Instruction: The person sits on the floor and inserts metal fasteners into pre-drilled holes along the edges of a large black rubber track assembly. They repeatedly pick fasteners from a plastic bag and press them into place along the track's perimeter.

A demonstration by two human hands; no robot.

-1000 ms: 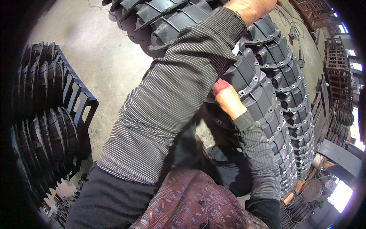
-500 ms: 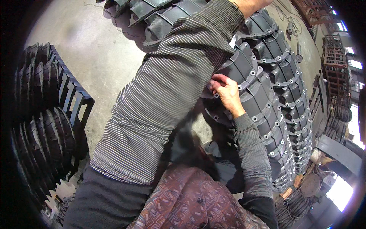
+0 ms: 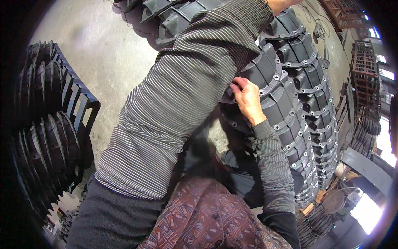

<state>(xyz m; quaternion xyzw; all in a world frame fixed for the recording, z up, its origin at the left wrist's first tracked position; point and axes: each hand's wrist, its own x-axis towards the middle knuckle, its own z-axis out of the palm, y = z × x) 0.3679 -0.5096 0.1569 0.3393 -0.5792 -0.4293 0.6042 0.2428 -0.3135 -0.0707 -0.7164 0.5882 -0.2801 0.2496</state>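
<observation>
My left arm in a striped sleeve (image 3: 178, 95) stretches across the view to the top edge. Only the wrist end of my left hand (image 3: 281, 5) shows there; its fingers are out of the frame. My right hand (image 3: 248, 101) is closed, thumb and fingers drawn together at the near end of a row of dark grey ribbed metal castings (image 3: 278, 103). The left sleeve borders its fingertips, and whatever they may hold is hidden. Beside the hand, the castings' curved flanges carry small round bolt holes.
A second row of like castings (image 3: 311, 79) stands to the right. More castings (image 3: 174, 27) lie at the top. Dark ribbed parts (image 3: 52, 141) rest by a metal rack (image 3: 81, 103) at left. Cables and wooden blocks (image 3: 307, 208) lie at lower right, on a concrete floor (image 3: 112, 45).
My left hand has slid slightly right and farther out at the top edge. My right hand stays at the same casting, its fingers still closed. The view has shifted a little.
</observation>
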